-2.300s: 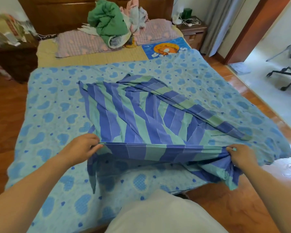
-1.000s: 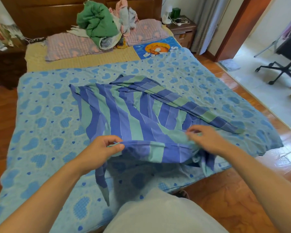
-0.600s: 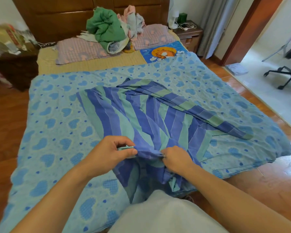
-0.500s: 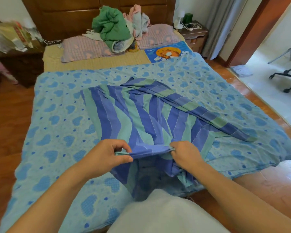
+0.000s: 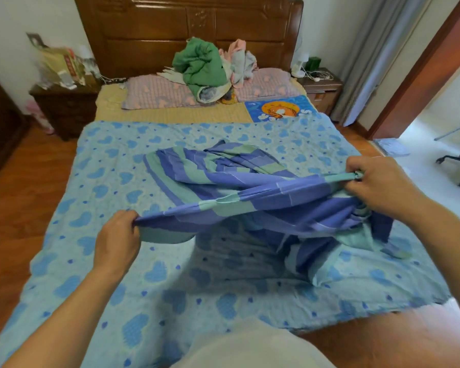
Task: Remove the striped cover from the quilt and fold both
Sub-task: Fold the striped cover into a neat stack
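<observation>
The left hand [image 5: 117,239] pinches the near-left end of the striped cover [image 5: 223,181], thumb and curled fingers closed on the hem, and holds it lifted just above the quilt [image 5: 112,166]. From this grip the hem runs as one taut line to the right and slightly away, rising as it goes; this line is the long axis of the held edge and the relation on which the next fold depends. Beyond the hem, the rest of the cover lies loosely bunched on the middle of the quilt, its far edge toward the headboard [image 5: 186,30]. Below the hem, slack cloth hangs and piles on the quilt at near right. The right hand [image 5: 380,181] pinches the other end of the hem, fingers curled tight round a gathered corner, higher and farther from the body than the left hand. The two hands are well apart, so the edge is stretched. The cover appears fully off the quilt, which lies spread flat over most of the bed with its near edge at the person's body. The likely next move is to bring the two ends together or to lay the hem down square; the left hand is the nearer to the body. Open quilt surface lies left and ahead. The bed edge and floor [image 5: 383,349] lie close at right, where hanging cloth could slip off.
</observation>
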